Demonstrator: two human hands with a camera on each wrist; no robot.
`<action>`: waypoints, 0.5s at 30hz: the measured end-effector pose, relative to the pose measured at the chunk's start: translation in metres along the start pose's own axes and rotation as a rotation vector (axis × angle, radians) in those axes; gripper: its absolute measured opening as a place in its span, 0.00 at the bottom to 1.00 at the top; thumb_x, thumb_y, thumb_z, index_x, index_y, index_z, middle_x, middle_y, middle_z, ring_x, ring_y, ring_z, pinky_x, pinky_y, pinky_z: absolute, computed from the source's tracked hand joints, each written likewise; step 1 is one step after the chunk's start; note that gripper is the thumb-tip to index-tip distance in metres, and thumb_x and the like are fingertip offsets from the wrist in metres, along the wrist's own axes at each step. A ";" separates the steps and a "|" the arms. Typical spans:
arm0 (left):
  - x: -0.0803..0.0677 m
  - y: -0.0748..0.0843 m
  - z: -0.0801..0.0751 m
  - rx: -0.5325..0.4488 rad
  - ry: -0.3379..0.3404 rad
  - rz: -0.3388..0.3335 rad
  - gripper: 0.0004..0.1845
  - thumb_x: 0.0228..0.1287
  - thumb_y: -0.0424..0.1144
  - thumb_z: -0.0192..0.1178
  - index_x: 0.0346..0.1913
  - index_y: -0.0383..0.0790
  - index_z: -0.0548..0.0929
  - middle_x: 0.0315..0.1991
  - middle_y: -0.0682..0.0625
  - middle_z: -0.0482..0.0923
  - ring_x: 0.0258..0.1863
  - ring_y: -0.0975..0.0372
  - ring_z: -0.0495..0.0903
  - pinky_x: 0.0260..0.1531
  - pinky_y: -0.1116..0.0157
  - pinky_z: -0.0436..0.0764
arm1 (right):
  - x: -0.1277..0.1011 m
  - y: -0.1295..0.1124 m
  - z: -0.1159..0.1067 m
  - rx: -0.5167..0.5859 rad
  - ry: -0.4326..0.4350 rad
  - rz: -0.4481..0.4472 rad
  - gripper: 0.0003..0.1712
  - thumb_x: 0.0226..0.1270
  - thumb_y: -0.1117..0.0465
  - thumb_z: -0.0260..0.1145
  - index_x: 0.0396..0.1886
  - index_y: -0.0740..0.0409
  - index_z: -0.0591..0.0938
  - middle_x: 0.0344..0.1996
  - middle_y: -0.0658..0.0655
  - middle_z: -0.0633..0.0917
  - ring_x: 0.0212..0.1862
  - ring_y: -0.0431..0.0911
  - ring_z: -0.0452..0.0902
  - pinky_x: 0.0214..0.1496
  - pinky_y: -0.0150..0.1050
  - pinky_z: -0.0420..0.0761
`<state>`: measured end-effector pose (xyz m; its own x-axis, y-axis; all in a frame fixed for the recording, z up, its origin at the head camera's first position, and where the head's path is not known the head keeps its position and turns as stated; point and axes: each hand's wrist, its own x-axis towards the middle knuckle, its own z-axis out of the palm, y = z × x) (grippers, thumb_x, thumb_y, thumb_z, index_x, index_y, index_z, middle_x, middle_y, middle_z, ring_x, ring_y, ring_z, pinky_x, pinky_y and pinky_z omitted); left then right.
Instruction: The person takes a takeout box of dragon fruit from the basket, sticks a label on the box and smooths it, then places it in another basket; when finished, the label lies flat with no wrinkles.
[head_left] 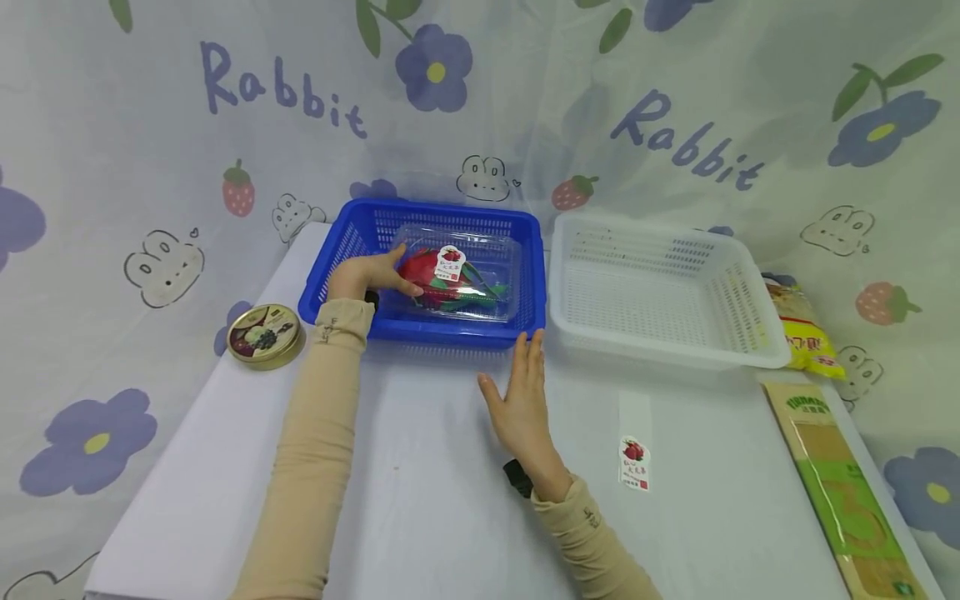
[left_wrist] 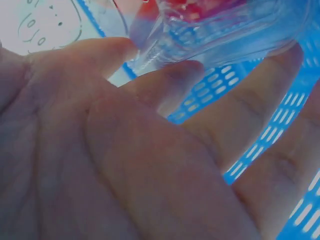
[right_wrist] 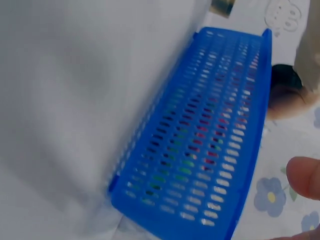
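Two baskets sit side by side on the white table [head_left: 420,500]: one blue basket [head_left: 352,229] on the left, one white basket [head_left: 742,333] on the right, rims nearly touching. One clear plastic clamshell box [head_left: 491,254] lies inside the blue basket, holding one red dragon fruit [head_left: 420,265] with green leaves and one label on the lid. Left hand [head_left: 367,275] reaches into the blue basket, fingers lightly curved around the box's left end, thumb on top; left wrist view shows fingertips [left_wrist: 175,80] against the box's clear underside. Right hand [head_left: 521,400] lies flat on the table just in front of the blue basket, fingers straight, holding nothing, tips at the basket's front rim. One loose sticker [head_left: 634,462] lies on the table right of that hand. One round tin [head_left: 264,335] left of the blue basket. One yellow packet [head_left: 806,333] and one long green-and-tan pack [head_left: 847,492] at the right edge.
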<state>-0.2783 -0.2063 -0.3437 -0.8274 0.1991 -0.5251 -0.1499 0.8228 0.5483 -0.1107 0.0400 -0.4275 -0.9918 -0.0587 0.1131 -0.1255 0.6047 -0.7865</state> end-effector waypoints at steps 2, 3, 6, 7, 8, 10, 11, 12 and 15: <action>-0.001 0.001 0.001 0.030 0.041 0.006 0.50 0.67 0.49 0.59 0.77 0.41 0.35 0.78 0.35 0.36 0.77 0.40 0.38 0.74 0.42 0.46 | 0.001 0.000 -0.007 0.017 -0.033 0.015 0.47 0.71 0.53 0.59 0.77 0.63 0.43 0.78 0.61 0.34 0.78 0.62 0.34 0.76 0.62 0.46; -0.002 0.002 0.001 0.047 0.060 0.011 0.49 0.68 0.49 0.59 0.77 0.39 0.37 0.78 0.35 0.38 0.77 0.40 0.40 0.73 0.42 0.47 | 0.002 0.000 -0.011 0.028 -0.048 0.023 0.46 0.72 0.53 0.59 0.77 0.63 0.44 0.78 0.60 0.35 0.78 0.61 0.34 0.76 0.61 0.46; -0.005 0.004 0.003 0.114 0.120 0.014 0.45 0.69 0.50 0.56 0.77 0.34 0.44 0.77 0.34 0.45 0.75 0.39 0.46 0.73 0.42 0.51 | 0.004 0.003 -0.023 0.053 -0.090 0.049 0.44 0.73 0.52 0.57 0.77 0.64 0.47 0.78 0.61 0.38 0.78 0.60 0.37 0.77 0.61 0.46; -0.007 0.005 0.004 0.133 0.138 0.010 0.43 0.70 0.51 0.55 0.76 0.34 0.46 0.76 0.33 0.47 0.75 0.39 0.48 0.72 0.42 0.52 | 0.004 0.005 -0.028 0.051 -0.101 0.056 0.43 0.73 0.52 0.57 0.77 0.64 0.47 0.78 0.62 0.40 0.78 0.61 0.38 0.76 0.61 0.47; -0.009 0.005 0.005 0.150 0.157 0.003 0.43 0.70 0.51 0.55 0.76 0.33 0.48 0.76 0.33 0.49 0.74 0.39 0.50 0.72 0.42 0.54 | 0.004 0.006 -0.032 0.052 -0.115 0.067 0.43 0.73 0.52 0.56 0.77 0.64 0.48 0.78 0.63 0.41 0.78 0.61 0.40 0.76 0.61 0.48; -0.014 0.006 0.007 0.178 0.200 -0.013 0.41 0.70 0.53 0.54 0.75 0.33 0.52 0.75 0.33 0.52 0.73 0.39 0.54 0.70 0.41 0.57 | 0.004 0.009 -0.040 0.046 -0.137 0.091 0.41 0.74 0.51 0.56 0.77 0.63 0.50 0.78 0.63 0.45 0.78 0.61 0.43 0.76 0.60 0.49; -0.018 0.006 0.009 0.188 0.227 -0.024 0.41 0.70 0.53 0.54 0.75 0.34 0.53 0.74 0.33 0.54 0.73 0.38 0.55 0.69 0.40 0.58 | 0.003 0.011 -0.044 0.042 -0.148 0.102 0.41 0.74 0.51 0.56 0.77 0.62 0.51 0.78 0.63 0.47 0.77 0.61 0.44 0.76 0.59 0.49; -0.022 0.007 0.012 0.195 0.261 -0.030 0.40 0.70 0.54 0.54 0.75 0.35 0.54 0.74 0.34 0.55 0.72 0.38 0.57 0.68 0.40 0.60 | 0.003 0.012 -0.047 0.039 -0.152 0.102 0.40 0.74 0.51 0.56 0.76 0.62 0.52 0.77 0.63 0.49 0.77 0.61 0.46 0.76 0.59 0.51; -0.037 0.010 0.022 0.210 0.394 -0.024 0.37 0.70 0.54 0.54 0.74 0.38 0.59 0.72 0.35 0.61 0.68 0.39 0.64 0.60 0.38 0.69 | 0.001 0.016 -0.058 0.022 -0.172 0.087 0.36 0.73 0.51 0.57 0.75 0.60 0.59 0.76 0.63 0.57 0.76 0.60 0.51 0.75 0.58 0.55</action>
<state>-0.2375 -0.1940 -0.3331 -0.9742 -0.0063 -0.2256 -0.0923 0.9232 0.3731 -0.1127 0.0955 -0.4050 -0.9879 -0.1430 -0.0597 -0.0378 0.5964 -0.8018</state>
